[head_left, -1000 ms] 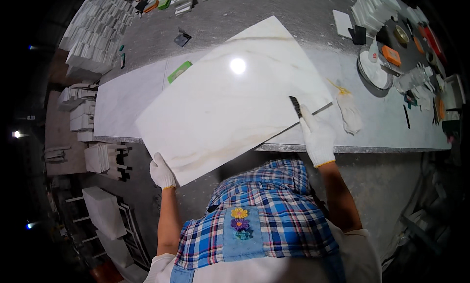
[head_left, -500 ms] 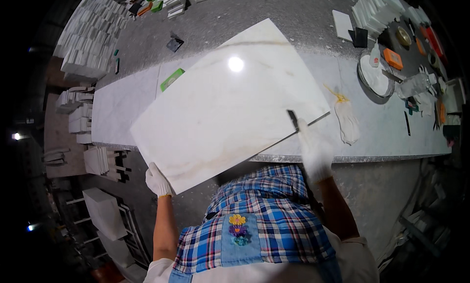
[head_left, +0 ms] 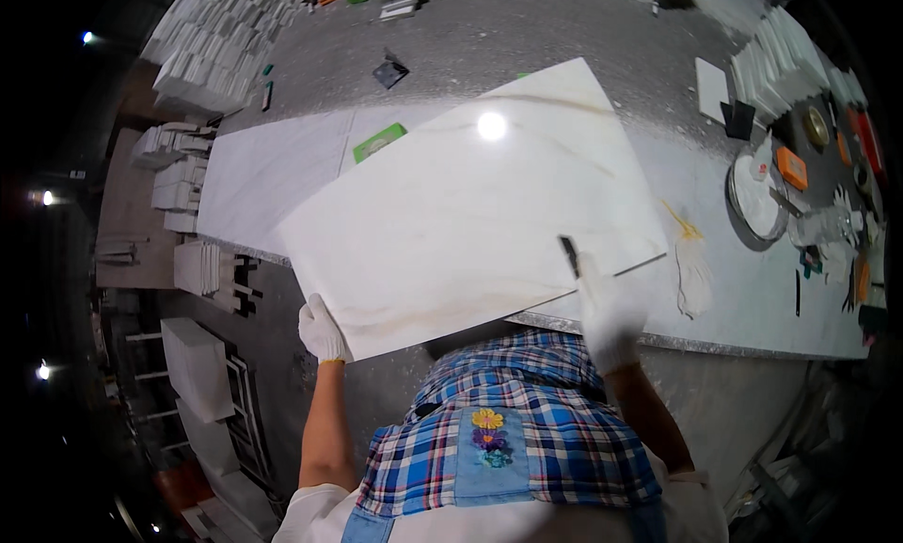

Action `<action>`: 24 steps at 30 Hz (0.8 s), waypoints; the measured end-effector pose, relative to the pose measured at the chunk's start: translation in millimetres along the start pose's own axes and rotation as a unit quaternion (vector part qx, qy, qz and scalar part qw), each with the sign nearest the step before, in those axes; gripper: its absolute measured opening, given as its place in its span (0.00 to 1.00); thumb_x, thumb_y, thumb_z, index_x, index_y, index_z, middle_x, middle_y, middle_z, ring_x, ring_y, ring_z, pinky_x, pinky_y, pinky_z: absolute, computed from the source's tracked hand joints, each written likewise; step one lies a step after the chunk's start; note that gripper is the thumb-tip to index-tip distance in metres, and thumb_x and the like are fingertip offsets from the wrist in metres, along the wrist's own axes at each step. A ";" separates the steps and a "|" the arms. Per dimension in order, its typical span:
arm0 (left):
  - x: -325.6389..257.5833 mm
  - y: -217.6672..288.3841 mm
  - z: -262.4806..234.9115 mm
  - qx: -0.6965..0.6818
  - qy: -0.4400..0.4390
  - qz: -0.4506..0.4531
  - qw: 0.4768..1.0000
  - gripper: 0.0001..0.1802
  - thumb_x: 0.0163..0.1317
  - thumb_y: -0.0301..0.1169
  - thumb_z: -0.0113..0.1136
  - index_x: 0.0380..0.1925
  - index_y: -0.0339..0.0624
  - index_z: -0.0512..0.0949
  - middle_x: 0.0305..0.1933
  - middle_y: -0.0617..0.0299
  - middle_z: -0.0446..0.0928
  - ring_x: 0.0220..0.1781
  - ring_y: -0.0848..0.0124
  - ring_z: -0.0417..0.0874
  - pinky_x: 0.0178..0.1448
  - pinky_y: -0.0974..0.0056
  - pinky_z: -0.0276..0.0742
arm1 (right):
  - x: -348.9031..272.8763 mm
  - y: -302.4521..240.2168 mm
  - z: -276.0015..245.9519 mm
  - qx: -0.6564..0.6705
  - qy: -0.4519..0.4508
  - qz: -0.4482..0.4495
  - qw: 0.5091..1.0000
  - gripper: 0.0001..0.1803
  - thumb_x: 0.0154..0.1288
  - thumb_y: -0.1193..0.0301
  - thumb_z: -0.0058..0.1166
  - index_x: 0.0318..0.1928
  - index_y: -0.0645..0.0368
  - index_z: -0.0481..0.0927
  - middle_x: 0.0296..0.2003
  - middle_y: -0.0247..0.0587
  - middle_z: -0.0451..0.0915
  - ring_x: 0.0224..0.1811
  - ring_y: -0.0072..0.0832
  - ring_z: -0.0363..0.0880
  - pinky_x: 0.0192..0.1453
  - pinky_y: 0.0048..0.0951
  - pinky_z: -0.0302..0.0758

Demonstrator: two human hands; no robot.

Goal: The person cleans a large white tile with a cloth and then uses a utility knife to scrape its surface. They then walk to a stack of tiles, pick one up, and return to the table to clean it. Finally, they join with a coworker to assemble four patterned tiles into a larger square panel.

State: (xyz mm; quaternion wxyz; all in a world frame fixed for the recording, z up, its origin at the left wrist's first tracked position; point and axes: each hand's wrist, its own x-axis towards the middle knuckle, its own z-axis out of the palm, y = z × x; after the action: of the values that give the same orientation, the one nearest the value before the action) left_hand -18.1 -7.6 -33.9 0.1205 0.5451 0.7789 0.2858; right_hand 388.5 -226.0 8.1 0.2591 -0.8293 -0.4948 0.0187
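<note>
Since the earlier frame, I see the black blade (head_left: 569, 256) has shifted over the white slab (head_left: 423, 233) toward 9 o'clock, gripped in my blurred right hand (head_left: 607, 317); my left hand (head_left: 323, 331) pinches the 7 o'clock corner. Mid-view, the slab lies across the worktop (head_left: 263, 176).

The fisheye camera looks steeply down and forward from head height, over the apron (head_left: 423, 458), onto the tabletop (head_left: 263, 176). The slab (head_left: 451, 204) is near, mid-view; darkness rings the rim.

workshop (stone or tile) | stacked white slabs (head_left: 200, 80) | dusty grey worktop (head_left: 470, 35)
</note>
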 end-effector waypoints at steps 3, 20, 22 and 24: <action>2.8 -1.9 -1.6 0.023 -0.013 -0.006 1.000 0.28 0.71 0.52 0.53 0.33 0.32 0.80 0.30 0.48 0.81 0.33 0.60 0.82 0.42 0.54 0.74 | -11.8 -22.9 11.4 0.013 -0.025 -0.070 0.997 0.17 0.68 0.69 0.54 0.56 0.48 0.80 0.25 0.39 0.78 0.25 0.38 0.78 0.27 0.40 0.73; 2.7 -1.7 -13.5 0.037 -0.062 -0.037 0.997 0.30 0.70 0.56 0.49 0.48 0.39 0.80 0.46 0.43 0.83 0.49 0.46 0.83 0.54 0.49 0.75 | -29.3 -66.2 17.1 0.045 -0.264 -0.136 0.954 0.24 0.72 0.64 0.50 0.67 0.43 0.74 0.27 0.43 0.79 0.32 0.42 0.80 0.36 0.44 0.74; 0.5 -2.2 -17.0 0.028 -0.036 -0.034 0.998 0.29 0.70 0.54 0.50 0.51 0.39 0.80 0.48 0.44 0.83 0.51 0.47 0.83 0.56 0.50 0.75 | -34.1 -70.3 17.8 0.097 -0.251 -0.149 0.952 0.23 0.70 0.65 0.53 0.65 0.47 0.77 0.28 0.45 0.79 0.33 0.43 0.80 0.37 0.43 0.74; 0.9 -4.3 -15.9 0.022 0.021 -0.016 0.999 0.28 0.70 0.53 0.51 0.54 0.39 0.79 0.50 0.45 0.83 0.52 0.47 0.82 0.58 0.51 0.75 | -30.2 -80.7 8.1 0.114 -0.256 -0.149 0.948 0.22 0.71 0.61 0.52 0.64 0.45 0.78 0.30 0.42 0.81 0.34 0.41 0.81 0.38 0.44 0.76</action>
State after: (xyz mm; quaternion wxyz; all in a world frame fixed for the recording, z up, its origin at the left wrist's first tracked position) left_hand -29.8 -12.9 -23.5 0.0965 0.5291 0.7957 0.2785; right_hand 305.3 -217.3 30.5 0.2166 -0.6781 -0.6573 0.2475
